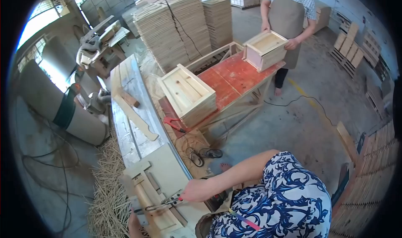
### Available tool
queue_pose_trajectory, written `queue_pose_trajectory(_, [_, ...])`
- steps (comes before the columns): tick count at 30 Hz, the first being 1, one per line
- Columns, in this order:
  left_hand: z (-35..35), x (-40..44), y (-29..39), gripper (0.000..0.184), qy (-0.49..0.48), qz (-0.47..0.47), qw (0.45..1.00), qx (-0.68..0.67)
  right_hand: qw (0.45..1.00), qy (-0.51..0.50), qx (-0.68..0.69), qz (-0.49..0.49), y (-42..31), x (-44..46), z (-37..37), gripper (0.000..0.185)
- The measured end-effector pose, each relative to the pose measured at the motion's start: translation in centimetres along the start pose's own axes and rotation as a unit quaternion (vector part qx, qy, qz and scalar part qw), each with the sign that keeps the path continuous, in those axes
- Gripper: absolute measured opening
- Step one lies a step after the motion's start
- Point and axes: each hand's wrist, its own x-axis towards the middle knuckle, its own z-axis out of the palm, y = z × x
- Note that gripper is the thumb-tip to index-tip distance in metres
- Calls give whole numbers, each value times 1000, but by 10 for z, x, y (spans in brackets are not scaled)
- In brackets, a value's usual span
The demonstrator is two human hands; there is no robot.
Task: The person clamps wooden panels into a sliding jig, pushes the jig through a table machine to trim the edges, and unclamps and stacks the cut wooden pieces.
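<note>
My right hand [197,190] reaches in from the right and is closed around the red end of a metal lever [169,200], which looks like part of a clamp. The lever lies across a wooden jig [153,187] with pale wood strips. At the bottom edge my left hand [135,226] is beside the near end of the jig, partly cut off and blurred, so its fingers are unclear. Under the jig is a pale board [167,162] on the metal-topped bench.
On the metal bench [125,133] lie a curved wooden piece [138,118] and a wood block [130,99]. Scrap sticks [106,192] heap beside it. A red table [228,76] bears wooden boxes [188,95]. Across it a co-worker [289,16] holds another box [266,49].
</note>
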Motion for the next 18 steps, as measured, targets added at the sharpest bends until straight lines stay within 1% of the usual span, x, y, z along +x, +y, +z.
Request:
queue_pose_trajectory(1, [1,3,4,61,-14,1,1000,-2,998,-44,-21,29,-2,2,6,16])
queue_pose_trajectory(2, [1,2,7,62,-20,-7,1000,-2,999,-42,-21,24,-2,7,13,16])
queue_pose_trajectory(4, [3,-8,10,72,-21,-19,999,27,993,-97,-59,44,-1,14,28,19])
queue_pose_trajectory(5, [7,-10,10,83,-26,-36,997,56,993,-99,-56,42,0,21,34,19])
queue_pose_trajectory(6, [38,-39,21,83,22,-17,998,57,993,-100,-34,50,-1,33,37,22])
queue_pose_trajectory(8, [43,-38,21,83,19,-7,998,59,993,-106,-16,54,-2,43,43,25])
queue_pose_trajectory(9, [41,-35,19,83,10,-1,998,58,983,-118,64,126,-1,46,47,27])
queue_pose_trajectory(10, [39,-33,17,83,2,7,998,56,961,-129,143,197,1,50,50,29])
queue_pose_trajectory(15, [27,-21,-4,84,-26,37,998,32,954,-168,148,200,10,55,66,31])
queue_pose_trajectory(17, [26,-15,-11,84,-20,54,998,14,955,-172,141,196,10,55,67,31])
queue_pose_trajectory(18, [28,-11,-16,82,12,66,998,-14,956,-162,146,197,11,55,70,30])
